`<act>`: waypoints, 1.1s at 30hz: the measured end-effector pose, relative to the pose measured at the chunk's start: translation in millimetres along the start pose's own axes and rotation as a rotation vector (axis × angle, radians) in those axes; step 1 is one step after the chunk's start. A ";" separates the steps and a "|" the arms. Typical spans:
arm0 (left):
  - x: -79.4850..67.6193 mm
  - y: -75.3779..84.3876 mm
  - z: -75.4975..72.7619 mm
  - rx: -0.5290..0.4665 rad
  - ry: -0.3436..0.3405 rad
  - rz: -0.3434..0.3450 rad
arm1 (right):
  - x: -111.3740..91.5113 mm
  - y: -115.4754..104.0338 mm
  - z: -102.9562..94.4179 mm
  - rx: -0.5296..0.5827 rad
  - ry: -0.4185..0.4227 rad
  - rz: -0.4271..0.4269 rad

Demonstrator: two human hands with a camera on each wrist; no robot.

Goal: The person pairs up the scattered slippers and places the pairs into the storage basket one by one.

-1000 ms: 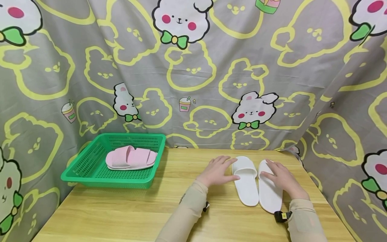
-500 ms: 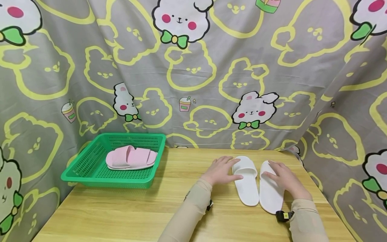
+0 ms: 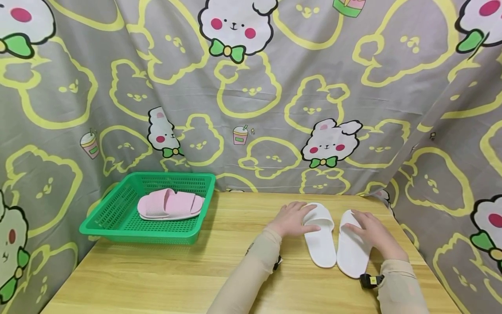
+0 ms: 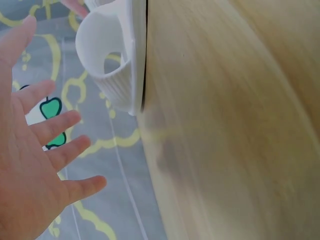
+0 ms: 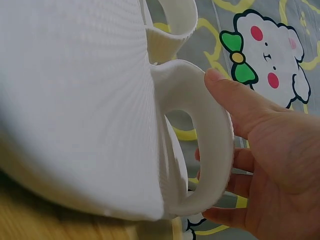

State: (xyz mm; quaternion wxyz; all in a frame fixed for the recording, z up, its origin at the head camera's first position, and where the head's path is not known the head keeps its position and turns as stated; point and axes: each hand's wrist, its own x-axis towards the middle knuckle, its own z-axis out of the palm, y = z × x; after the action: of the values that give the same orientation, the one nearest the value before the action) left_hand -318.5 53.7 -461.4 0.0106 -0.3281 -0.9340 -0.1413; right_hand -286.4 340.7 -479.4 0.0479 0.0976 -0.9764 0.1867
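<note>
Two white slippers lie side by side on the wooden table, toes away from me: a left slipper [image 3: 320,248] and a right slipper [image 3: 353,257]. My right hand [image 3: 378,237] holds the right slipper by its strap [image 5: 217,145], with the thumb on one side and the fingers over the far side. Beside the left slipper's strap is my left hand [image 3: 292,220]. In the left wrist view its fingers [image 4: 57,127] are spread, apart from that slipper [image 4: 102,42], and hold nothing.
A green basket [image 3: 137,239] stands at the table's left, with pink slippers [image 3: 170,207] inside. Behind the wooden table [image 3: 176,279] hangs a grey patterned curtain [image 3: 274,131], which also runs along both sides.
The right hand and right slipper have shifted slightly to the right, widening the gap between the slippers. My left hand has moved a little to the right; the left slipper has hardly moved.
</note>
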 end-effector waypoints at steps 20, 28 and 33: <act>24.5 12.1 10.7 0.054 -0.088 -0.037 | 0.0 -1.2 -1.4 0.012 -0.041 -0.007; 31.6 15.2 10.7 0.055 -0.129 -0.071 | -1.6 -1.9 -1.8 0.029 -0.047 0.007; 37.3 15.2 13.4 0.044 -0.145 -0.090 | -1.8 -1.6 -1.9 0.029 -0.049 0.011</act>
State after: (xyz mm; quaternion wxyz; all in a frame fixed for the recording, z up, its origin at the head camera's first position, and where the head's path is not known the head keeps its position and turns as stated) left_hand -337.4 91.4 -466.2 -0.0563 -0.2948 -0.9490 -0.0971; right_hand -284.2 340.3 -477.3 0.0215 0.0973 -0.9750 0.1984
